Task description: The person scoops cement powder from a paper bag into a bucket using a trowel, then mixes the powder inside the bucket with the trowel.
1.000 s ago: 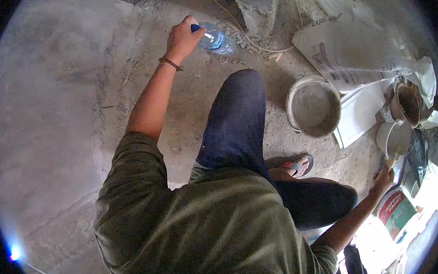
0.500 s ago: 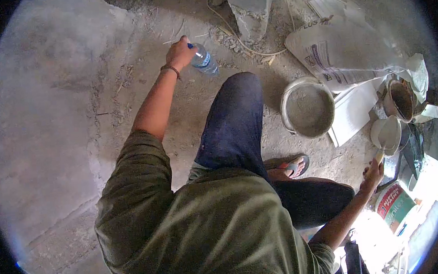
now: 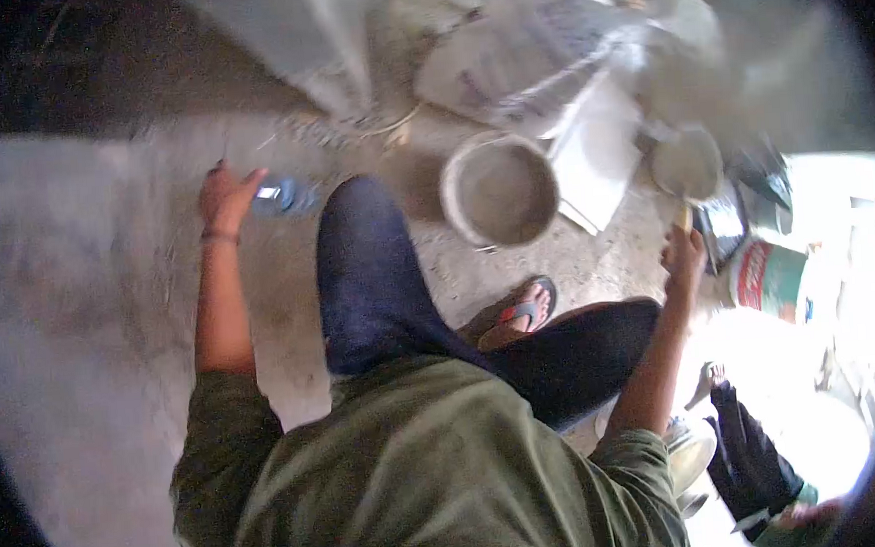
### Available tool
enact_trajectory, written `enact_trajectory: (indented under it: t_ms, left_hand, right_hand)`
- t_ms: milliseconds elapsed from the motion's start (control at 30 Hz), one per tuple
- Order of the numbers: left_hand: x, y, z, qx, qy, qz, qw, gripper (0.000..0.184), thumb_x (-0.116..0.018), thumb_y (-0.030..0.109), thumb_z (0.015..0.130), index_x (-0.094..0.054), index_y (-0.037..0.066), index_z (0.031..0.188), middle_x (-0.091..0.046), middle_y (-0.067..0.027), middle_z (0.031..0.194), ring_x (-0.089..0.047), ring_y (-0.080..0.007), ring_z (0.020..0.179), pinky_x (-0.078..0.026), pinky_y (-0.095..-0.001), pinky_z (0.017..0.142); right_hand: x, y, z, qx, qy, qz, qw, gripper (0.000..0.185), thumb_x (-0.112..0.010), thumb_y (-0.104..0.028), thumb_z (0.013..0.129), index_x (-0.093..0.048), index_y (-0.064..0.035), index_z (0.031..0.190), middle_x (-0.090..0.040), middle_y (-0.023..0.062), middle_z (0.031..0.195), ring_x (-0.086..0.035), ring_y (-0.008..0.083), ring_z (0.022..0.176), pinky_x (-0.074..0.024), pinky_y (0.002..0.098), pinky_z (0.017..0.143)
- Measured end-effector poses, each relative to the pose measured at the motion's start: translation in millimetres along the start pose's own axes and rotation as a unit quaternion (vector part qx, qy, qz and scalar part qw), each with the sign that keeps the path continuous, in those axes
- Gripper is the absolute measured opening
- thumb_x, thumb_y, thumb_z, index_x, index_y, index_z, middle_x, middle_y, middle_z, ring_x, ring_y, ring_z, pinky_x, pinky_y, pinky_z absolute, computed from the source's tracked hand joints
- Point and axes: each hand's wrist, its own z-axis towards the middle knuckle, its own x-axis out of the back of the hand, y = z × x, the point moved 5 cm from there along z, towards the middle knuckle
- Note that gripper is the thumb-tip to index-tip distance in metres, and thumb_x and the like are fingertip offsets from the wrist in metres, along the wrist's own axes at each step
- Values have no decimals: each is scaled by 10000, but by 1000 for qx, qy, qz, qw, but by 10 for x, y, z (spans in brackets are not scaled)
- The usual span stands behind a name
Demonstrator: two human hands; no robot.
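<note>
My left hand (image 3: pixel 228 198) is off the clear plastic water bottle (image 3: pixel 288 196), its thumb and fingers apart just left of the blue cap end. The bottle is on the dusty floor, left of my bent knee. On my right, my right hand (image 3: pixel 684 258) is closed around the pale yellowish handle (image 3: pixel 685 216) of a tool. A round, greyish-white piece (image 3: pixel 687 165) shows beyond the handle; blur hides whether it is the tool's head or a separate bowl. A bucket of grey mortar (image 3: pixel 506 191) stands between my hands, ahead of my foot.
White boards (image 3: pixel 602 153) lie right of the bucket, below a large printed sack (image 3: pixel 525 63). A red-and-green paint pail (image 3: pixel 768 278) stands at the right. Another person's dark-trousered leg (image 3: pixel 749 445) shows at lower right. A concrete block (image 3: pixel 293 42) is at the top.
My left hand has let go of the water bottle and drawn back left from it. The whole view has turned and shifted with my head. My right hand keeps its hold on the handle.
</note>
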Motion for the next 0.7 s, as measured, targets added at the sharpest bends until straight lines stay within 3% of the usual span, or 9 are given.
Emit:
enact_trajectory:
  t_ms: [167,233,333,400,500,567,633,667,700]
  left_hand:
    - [1115,1974,-34,-176,114,-248,946,478,-638,486,815,-626,29,954,-648,-177,868,-632,-314,812,-484,-387,725]
    - [1409,3080,-5,-277,61,-392,875,370,-642,341,867,-640,-2,1006,-664,-108,939,-621,-151,896,-479,-296,776]
    - [1736,4681,120,-465,58,-550,691,294,-559,272,928,-630,21,1065,-658,-46,970,-604,-125,912,-458,-269,820]
    - [1651,5601,529,-503,123,-459,722,270,-554,246,928,-606,121,1161,-637,-165,1125,-611,-403,1014,-490,-521,874]
    - [1266,6412,657,-477,-217,-463,715,359,-511,319,945,-616,16,1106,-648,-39,1028,-582,-113,944,-453,-290,842]
    - [1065,6502,394,-546,-283,-323,720,403,-464,349,959,-610,15,1129,-640,-77,1083,-566,-146,1005,-435,-320,903]
    - [1017,6343,67,-788,-53,-227,570,256,-479,156,854,-579,47,1063,-631,-154,973,-626,-333,884,-494,-399,850]
    - [1148,6171,-198,-787,-32,-186,587,217,-483,146,862,-607,55,1016,-634,-160,946,-624,-321,877,-483,-401,851]
    - [1244,6081,-385,-682,-216,-226,661,202,-466,146,878,-628,55,956,-631,-180,892,-623,-332,872,-480,-415,838]
  right_hand:
    - [-28,-101,-27,-14,17,73,997,241,-634,-217,847,-572,-11,953,-560,41,737,-500,108,497,-398,253,419]
    - [-62,-114,-40,-6,25,108,994,248,-638,-219,848,-570,-5,953,-558,41,736,-499,108,493,-396,252,418]
    - [-119,-158,-60,0,19,126,992,243,-626,-216,859,-570,-4,963,-560,43,739,-501,107,490,-396,249,417]
    - [-131,-180,-64,6,-7,134,991,232,-614,-221,868,-576,-13,963,-562,42,742,-506,104,500,-398,250,420]
    - [-41,23,-80,-22,-5,118,993,251,-620,-229,870,-568,-13,985,-559,39,728,-505,102,492,-400,252,419]
    - [73,126,-161,-57,-23,137,989,259,-623,-236,870,-558,-10,981,-554,44,718,-505,102,494,-403,254,420]
    - [229,205,-290,-96,-26,200,975,233,-609,-249,882,-543,-28,918,-545,44,709,-504,113,490,-405,261,422]
    - [322,241,-390,-129,-22,233,964,221,-598,-252,889,-537,-41,909,-540,40,705,-500,118,483,-403,263,421]
    - [418,255,-488,-161,-18,265,950,209,-587,-255,896,-531,-54,900,-536,36,701,-496,123,476,-401,264,420]
